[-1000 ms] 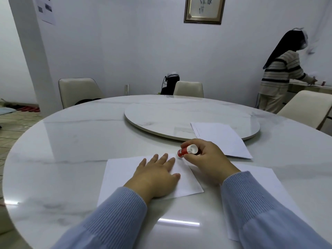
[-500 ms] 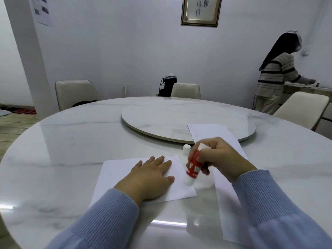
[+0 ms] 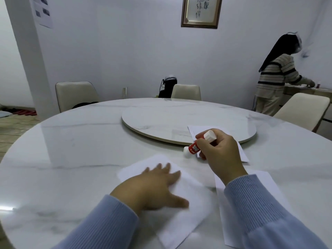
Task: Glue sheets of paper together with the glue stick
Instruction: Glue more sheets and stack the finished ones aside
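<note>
On near table edge (image 3: 53, 159): left hand (image 3: 154, 187) lying flat, fingers spread, on blurred sheet (image 3: 188, 212). Right hand (image 3: 219, 153) gripping glue stick (image 3: 195, 147), held clear of sheet. I am judging risk: sheet sliding, glue smearing on table.

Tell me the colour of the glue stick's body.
Red with white lettering, white at both ends: glue stick, head view.

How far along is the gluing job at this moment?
Done: three lots of paper are laid out, and the left hand lies flat on the nearest sheet. In hand: the right hand grips the glue stick above the table; whether it is capped is unclear. Left: no sheets look joined yet; the right sheet and far sheets lie apart.
</note>
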Available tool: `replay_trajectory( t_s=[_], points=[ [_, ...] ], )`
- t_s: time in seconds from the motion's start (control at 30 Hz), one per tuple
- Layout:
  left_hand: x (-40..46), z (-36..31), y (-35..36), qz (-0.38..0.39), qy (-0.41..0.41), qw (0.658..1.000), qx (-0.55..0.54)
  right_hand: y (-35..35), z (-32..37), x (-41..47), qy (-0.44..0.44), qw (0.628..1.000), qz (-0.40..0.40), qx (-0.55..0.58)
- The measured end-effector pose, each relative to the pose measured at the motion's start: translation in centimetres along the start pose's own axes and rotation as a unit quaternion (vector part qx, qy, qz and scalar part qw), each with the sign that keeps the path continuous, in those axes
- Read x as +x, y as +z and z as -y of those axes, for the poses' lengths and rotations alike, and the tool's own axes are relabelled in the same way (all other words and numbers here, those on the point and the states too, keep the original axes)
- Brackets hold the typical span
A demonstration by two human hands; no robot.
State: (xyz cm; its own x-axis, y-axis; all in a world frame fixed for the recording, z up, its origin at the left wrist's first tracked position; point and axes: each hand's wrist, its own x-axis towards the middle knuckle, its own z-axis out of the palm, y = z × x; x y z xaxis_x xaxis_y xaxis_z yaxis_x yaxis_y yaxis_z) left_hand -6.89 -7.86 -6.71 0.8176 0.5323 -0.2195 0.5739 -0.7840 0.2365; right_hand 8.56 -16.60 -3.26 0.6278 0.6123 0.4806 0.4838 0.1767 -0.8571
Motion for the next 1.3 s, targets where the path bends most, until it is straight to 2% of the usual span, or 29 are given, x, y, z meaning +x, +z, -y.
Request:
replay_trajectory(
  t_s=[0.07, 0.13, 0.17, 0.3, 0.5, 0.73, 0.93, 1.13, 1.2, 1.27, 1.3],
  points=[
    [0.1, 0.1, -0.4, -0.035, 0.026, 0.998, -0.047, 0.3, 0.0, -0.2, -0.009, 0.999, 0.029, 0.009],
    [0.5, 0.2, -0.1, -0.112, -0.007, 0.993, -0.042, 0.5, -0.3, -0.1, -0.008, 0.998, 0.064, 0.005],
    [0.7, 0.1, 0.2, -0.124, -0.028, 0.992, -0.015, 0.6, -0.5, 0.0, -0.006, 0.997, 0.082, -0.013],
    [0.8, -0.3, 1.0, -0.068, -0.061, 0.996, 0.025, 1.2, -1.8, -0.1, 0.009, 0.986, 0.144, -0.079],
    [0.9, -0.3, 1.1, -0.066, -0.064, 0.995, 0.027, 2.2, -2.4, -0.3, 0.006, 0.972, 0.208, -0.111],
    [1.2, -0.2, 1.0, -0.066, -0.076, 0.995, 0.028, 1.5, -1.5, -0.4, 0.048, 0.971, 0.219, -0.088],
    [1.5, 0.5, 0.9, -0.076, -0.11, 0.991, 0.028, -0.3, 0.0, 0.1, 0.047, 0.958, 0.25, -0.133],
    [1.2, 1.0, 0.5, -0.081, -0.153, 0.985, 0.023, -1.4, 0.4, -0.1, 0.098, 0.936, 0.311, -0.132],
    [0.9, 1.0, 0.5, -0.095, -0.18, 0.979, 0.02, -1.9, 0.5, 0.1, 0.091, 0.955, 0.277, -0.048],
    [0.6, 1.0, 0.5, -0.116, -0.224, 0.968, 0.016, -2.5, 0.2, 0.7, 0.065, 0.978, 0.168, 0.109],
    [0.5, 0.8, 0.5, -0.127, -0.249, 0.96, 0.015, -2.7, 0.0, 1.0, 0.065, 0.974, 0.107, 0.191]
  ],
)
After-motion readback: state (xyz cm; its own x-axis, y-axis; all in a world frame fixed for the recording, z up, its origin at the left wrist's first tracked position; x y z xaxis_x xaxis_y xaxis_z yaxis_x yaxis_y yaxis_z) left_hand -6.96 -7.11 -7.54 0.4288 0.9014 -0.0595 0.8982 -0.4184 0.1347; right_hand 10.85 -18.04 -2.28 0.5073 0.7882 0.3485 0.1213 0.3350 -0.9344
